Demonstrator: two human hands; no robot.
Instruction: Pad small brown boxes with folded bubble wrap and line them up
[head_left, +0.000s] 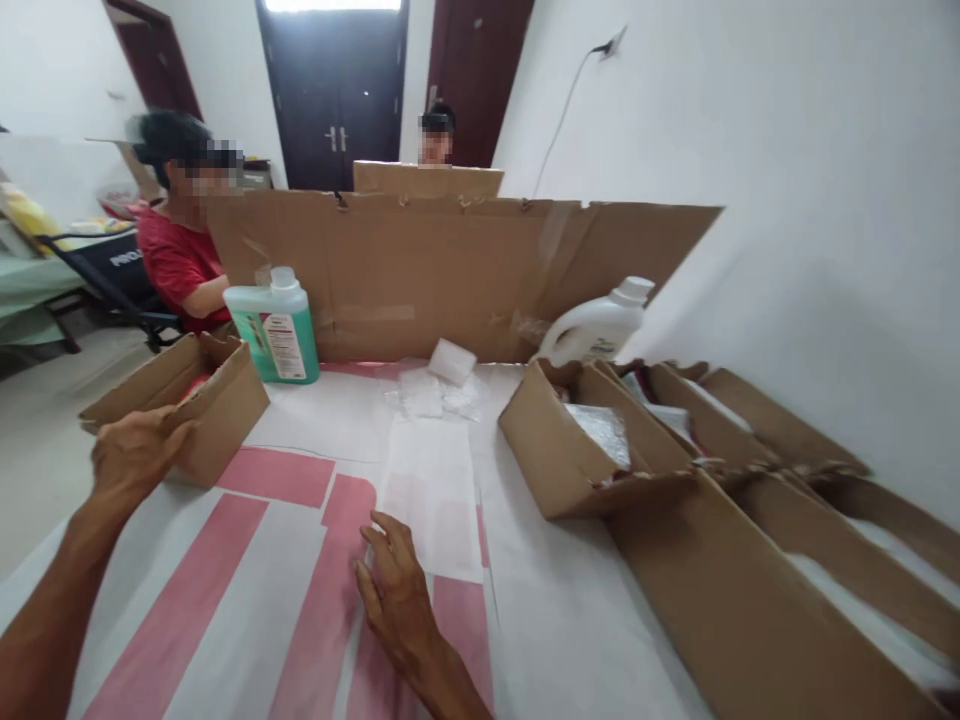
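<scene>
Nearest, the right hand (396, 590) lies flat on the table cover (247, 560), fingers spread and holding nothing; its fingertips touch the lower left edge of a white sheet (435, 490) that runs up and away from it along the pink-and-white stripes. Further left, the left hand (135, 455) rests on the near flap of a small open cardboard box (199, 395), fingers curled loosely over the edge — whether it truly grips the flap cannot be told. To the right stands another open box (570, 450) with clear plastic inside, and more boxes trail off beside the wall. Beyond the sheet lie small clear bags (431, 395) and a white pad (452, 360). Behind them stand a green bottle (277, 330) and a tilted white bottle (596, 325), against a cardboard screen (450, 270) — two people sit past it.
</scene>
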